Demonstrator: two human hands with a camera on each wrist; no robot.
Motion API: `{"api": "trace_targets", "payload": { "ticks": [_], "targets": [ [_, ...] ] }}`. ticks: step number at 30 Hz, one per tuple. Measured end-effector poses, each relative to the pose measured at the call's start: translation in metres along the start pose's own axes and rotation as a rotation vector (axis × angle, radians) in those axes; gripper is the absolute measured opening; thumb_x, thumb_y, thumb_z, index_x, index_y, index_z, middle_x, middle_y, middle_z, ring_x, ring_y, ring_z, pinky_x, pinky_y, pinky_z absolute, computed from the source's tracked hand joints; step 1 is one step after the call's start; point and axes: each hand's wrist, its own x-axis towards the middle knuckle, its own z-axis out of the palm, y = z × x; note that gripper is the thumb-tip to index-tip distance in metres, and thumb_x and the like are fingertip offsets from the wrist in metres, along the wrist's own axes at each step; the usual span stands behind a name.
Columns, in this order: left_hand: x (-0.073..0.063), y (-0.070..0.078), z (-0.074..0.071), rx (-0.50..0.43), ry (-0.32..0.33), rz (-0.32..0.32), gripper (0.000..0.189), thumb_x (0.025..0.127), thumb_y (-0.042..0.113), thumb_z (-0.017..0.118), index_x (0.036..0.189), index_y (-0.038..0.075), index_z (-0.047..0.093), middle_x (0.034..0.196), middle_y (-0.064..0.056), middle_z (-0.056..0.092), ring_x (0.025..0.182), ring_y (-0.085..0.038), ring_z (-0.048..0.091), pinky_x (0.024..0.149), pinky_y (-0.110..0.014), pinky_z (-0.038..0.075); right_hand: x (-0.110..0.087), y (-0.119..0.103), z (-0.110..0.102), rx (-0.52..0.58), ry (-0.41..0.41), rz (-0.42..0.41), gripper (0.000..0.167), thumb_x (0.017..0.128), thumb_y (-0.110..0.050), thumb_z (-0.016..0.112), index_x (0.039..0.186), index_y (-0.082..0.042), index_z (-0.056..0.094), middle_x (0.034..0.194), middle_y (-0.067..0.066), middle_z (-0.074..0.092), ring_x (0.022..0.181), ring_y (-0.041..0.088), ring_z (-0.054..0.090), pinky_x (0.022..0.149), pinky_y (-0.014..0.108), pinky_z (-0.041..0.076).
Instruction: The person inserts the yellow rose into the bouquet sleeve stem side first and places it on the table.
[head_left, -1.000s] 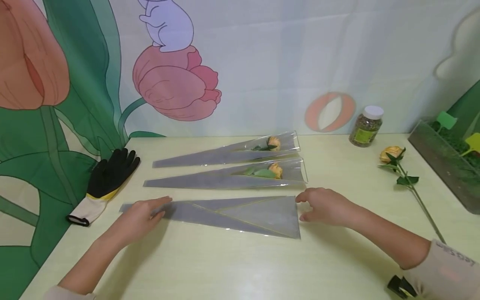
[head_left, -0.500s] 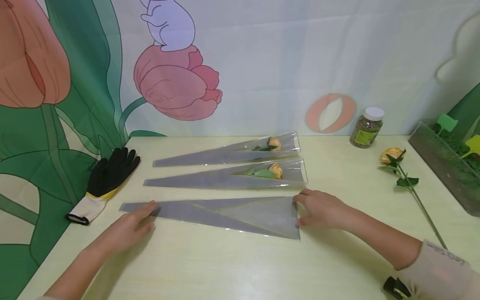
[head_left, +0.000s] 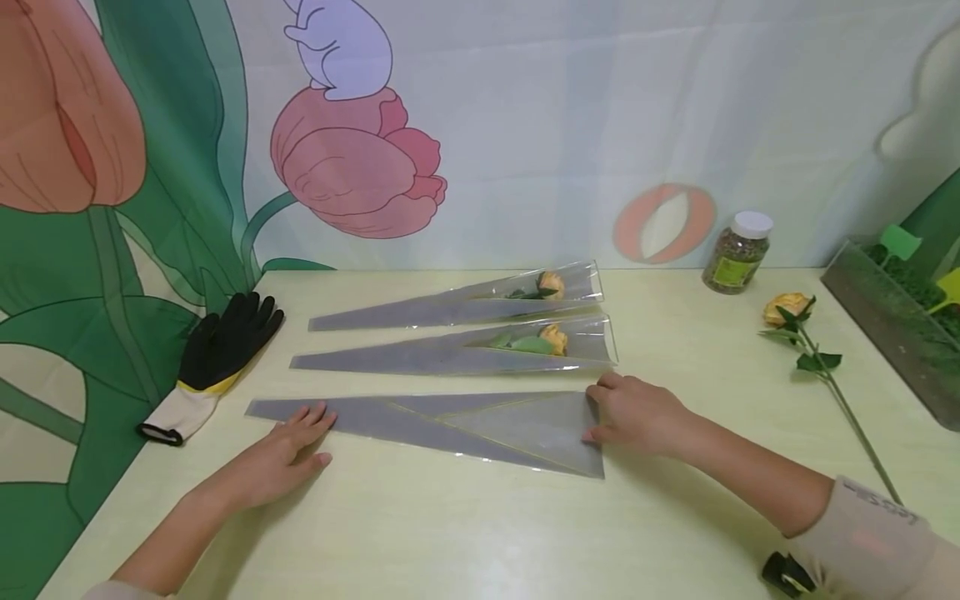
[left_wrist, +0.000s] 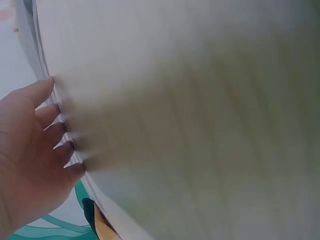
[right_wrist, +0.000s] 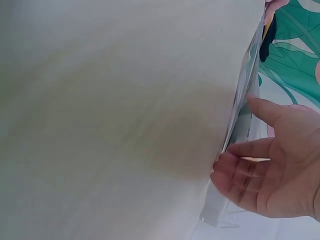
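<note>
A flat, tapered clear flower sleeve (head_left: 517,425) with thin gold lines lies at the front of the table. My left hand (head_left: 288,462) rests its outstretched fingers on the narrow end, thumb spread aside over the table. At the wide end, my right hand (head_left: 641,415) touches the edge. Its index finger is by the upper corner and its thumb sits lower on the film, with a gap between them. The right wrist view also shows the right hand (right_wrist: 280,160) with thumb and fingers apart at the sleeve. Behind lie two more sleeves (head_left: 390,354), each with a yellow-orange rose (head_left: 553,340) inside.
A loose yellow-orange rose (head_left: 787,308) lies at the right. Behind it stand a white-lidded jar (head_left: 737,252) and a clear planter box (head_left: 877,333) of greenery. A black-and-white work glove (head_left: 217,367) lies at the left edge. A printed cloth (head_left: 517,142) hangs behind the table.
The left hand shifts left off the sleeve's upper edge, then lays its fingers on the narrow end. The right hand moves slightly left, onto the wide end.
</note>
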Motion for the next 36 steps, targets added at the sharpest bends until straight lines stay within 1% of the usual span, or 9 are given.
{"api": "trace_targets", "payload": {
  "ticks": [8, 18, 21, 25, 27, 29, 32, 34, 36],
  "targets": [
    [0.001, 0.002, 0.001, 0.002, -0.005, -0.004, 0.066, 0.094, 0.037, 0.053, 0.141, -0.005, 0.032, 0.147, -0.026, 0.019, 0.134, -0.045, 0.009, 0.100, -0.064, 0.011, -0.003, -0.003, 0.005, -0.016, 0.008, 0.015, 0.061, 0.079, -0.038, 0.072, 0.119, 0.005, 0.057, 0.100, 0.009, 0.047, 0.080, 0.023, 0.047, 0.054, 0.032, 0.042],
    [0.002, 0.009, 0.001, 0.074, -0.007, -0.008, 0.064, 0.094, 0.036, 0.052, 0.141, -0.003, 0.033, 0.147, -0.024, 0.021, 0.133, -0.044, 0.013, 0.097, -0.067, 0.012, -0.003, -0.006, 0.004, -0.020, 0.069, -0.044, 0.023, 0.077, -0.024, 0.076, 0.090, -0.006, 0.068, 0.073, 0.000, 0.049, 0.066, 0.015, 0.046, 0.048, 0.028, 0.040],
    [0.002, 0.011, 0.002, 0.065, -0.009, -0.005, 0.064, 0.094, 0.036, 0.053, 0.141, -0.003, 0.033, 0.147, -0.024, 0.021, 0.133, -0.045, 0.013, 0.097, -0.067, 0.012, -0.003, -0.004, 0.003, 0.054, 0.100, -0.071, 0.012, 0.079, -0.013, 0.074, 0.073, -0.007, 0.065, 0.064, -0.002, 0.050, 0.059, 0.011, 0.043, 0.049, 0.025, 0.038],
    [0.004, 0.015, 0.002, 0.049, -0.015, 0.004, 0.064, 0.094, 0.035, 0.054, 0.141, -0.003, 0.034, 0.147, -0.024, 0.021, 0.133, -0.045, 0.013, 0.097, -0.067, 0.012, -0.005, 0.001, 0.001, 0.227, 0.118, -0.073, 0.024, 0.081, -0.003, 0.068, 0.062, -0.011, 0.057, 0.056, -0.006, 0.044, 0.054, 0.008, 0.035, 0.050, 0.024, 0.031],
    [0.005, 0.018, 0.003, 0.046, -0.025, 0.005, 0.063, 0.094, 0.034, 0.053, 0.141, -0.003, 0.033, 0.147, -0.024, 0.021, 0.133, -0.045, 0.012, 0.098, -0.066, 0.012, -0.007, 0.004, -0.001, 0.316, 0.116, -0.057, 0.016, 0.082, -0.002, 0.066, 0.069, -0.011, 0.063, 0.057, -0.007, 0.048, 0.054, 0.008, 0.038, 0.052, 0.024, 0.032],
    [0.005, 0.021, 0.003, 0.040, -0.040, 0.003, 0.063, 0.094, 0.035, 0.052, 0.141, -0.003, 0.032, 0.147, -0.024, 0.020, 0.134, -0.045, 0.011, 0.098, -0.066, 0.013, -0.009, 0.007, -0.005, 0.406, 0.112, -0.032, 0.007, 0.082, -0.002, 0.066, 0.087, -0.006, 0.070, 0.065, -0.003, 0.060, 0.058, 0.007, 0.047, 0.054, 0.024, 0.037],
    [0.005, 0.027, 0.003, 0.038, -0.055, -0.002, 0.064, 0.095, 0.037, 0.051, 0.142, -0.003, 0.032, 0.148, -0.024, 0.019, 0.134, -0.044, 0.011, 0.098, -0.065, 0.013, -0.012, 0.011, -0.011, 0.539, 0.115, 0.021, 0.030, 0.083, -0.002, 0.065, 0.113, 0.005, 0.064, 0.083, 0.010, 0.069, 0.066, 0.011, 0.059, 0.057, 0.026, 0.046],
    [0.006, 0.031, 0.003, 0.045, -0.063, -0.003, 0.064, 0.095, 0.037, 0.050, 0.142, -0.003, 0.031, 0.148, -0.024, 0.018, 0.134, -0.045, 0.010, 0.098, -0.065, 0.014, -0.015, 0.014, -0.015, 0.622, 0.118, 0.056, 0.040, 0.084, -0.002, 0.064, 0.122, 0.010, 0.055, 0.092, 0.016, 0.068, 0.071, 0.014, 0.063, 0.058, 0.028, 0.050],
    [0.006, 0.034, 0.003, 0.059, -0.069, -0.007, 0.063, 0.096, 0.035, 0.049, 0.142, -0.004, 0.030, 0.148, -0.025, 0.017, 0.134, -0.045, 0.010, 0.098, -0.065, 0.014, -0.017, 0.017, -0.018, 0.688, 0.125, 0.089, 0.043, 0.085, 0.000, 0.062, 0.126, 0.009, 0.052, 0.090, 0.015, 0.068, 0.071, 0.016, 0.064, 0.060, 0.029, 0.052]
  ]
}}
